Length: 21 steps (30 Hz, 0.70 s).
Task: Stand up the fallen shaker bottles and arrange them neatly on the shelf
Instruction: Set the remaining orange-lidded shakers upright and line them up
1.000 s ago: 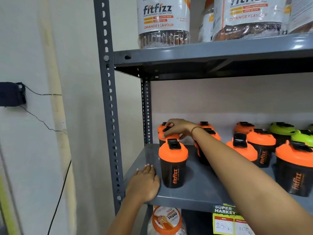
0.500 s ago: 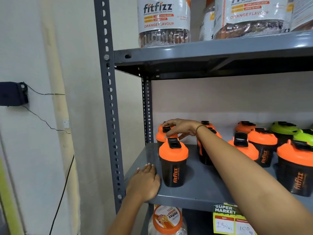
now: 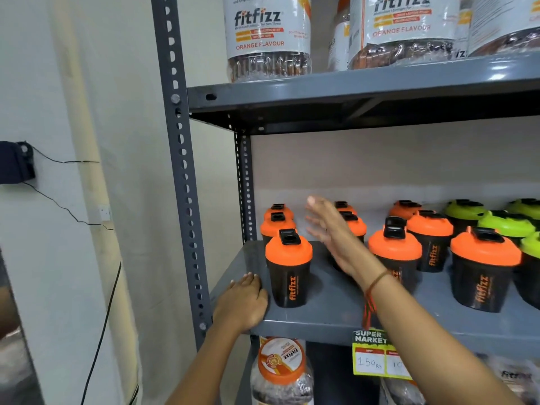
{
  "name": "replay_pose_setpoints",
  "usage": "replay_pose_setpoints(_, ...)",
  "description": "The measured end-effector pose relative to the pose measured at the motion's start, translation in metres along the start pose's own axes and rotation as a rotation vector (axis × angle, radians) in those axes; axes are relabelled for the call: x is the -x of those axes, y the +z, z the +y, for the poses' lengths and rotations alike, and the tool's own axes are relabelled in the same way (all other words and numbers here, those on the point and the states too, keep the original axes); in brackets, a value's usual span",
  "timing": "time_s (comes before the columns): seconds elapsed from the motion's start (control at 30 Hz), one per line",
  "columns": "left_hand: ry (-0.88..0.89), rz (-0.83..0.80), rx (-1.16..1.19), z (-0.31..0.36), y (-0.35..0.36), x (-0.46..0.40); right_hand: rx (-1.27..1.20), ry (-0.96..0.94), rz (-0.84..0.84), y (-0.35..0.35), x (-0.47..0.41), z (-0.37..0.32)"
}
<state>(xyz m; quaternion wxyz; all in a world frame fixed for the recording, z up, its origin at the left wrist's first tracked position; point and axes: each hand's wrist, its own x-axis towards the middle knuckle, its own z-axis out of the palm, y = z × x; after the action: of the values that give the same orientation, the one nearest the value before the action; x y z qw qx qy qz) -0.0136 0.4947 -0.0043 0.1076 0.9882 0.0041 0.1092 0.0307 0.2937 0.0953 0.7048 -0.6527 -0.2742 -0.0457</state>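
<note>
Shaker bottles (image 3: 288, 267) upright, grey metal shelf (image 3: 336, 314), pale wall (image 3: 87, 97)

The left hand (image 3: 244, 304) lies palm down with its fingers together and pointing toward 12 o'clock; its forearm runs back toward 7 o'clock and out of the bottom edge. The right hand (image 3: 330, 232) is raised in the air, flat and spread, empty, fingers fanned toward 11 o'clock and blurred. Its forearm stretches back toward 5 o'clock to the lower right corner. A thin thread band circles the right wrist, with a loose red end hanging down from it.
</note>
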Motion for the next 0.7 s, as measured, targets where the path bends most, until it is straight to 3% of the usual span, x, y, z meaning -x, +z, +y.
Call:
replay_pose_setpoints(0.1, 0.004, 0.007, 0.024, 0.0, -0.002, 0.004, 0.141, 0.137, -0.167, 0.004, 0.031, 0.025)
replay_pose_setpoints(0.27, -0.01, 0.054, -0.002, 0.004, -0.003, 0.016, 0.294, 0.216, -0.275, 0.002, 0.046, 0.05)
replay_pose_setpoints(0.7, -0.004, 0.271, -0.051, 0.001, 0.012, 0.059, 0.349, 0.199, -0.202, 0.028, 0.049, 0.058)
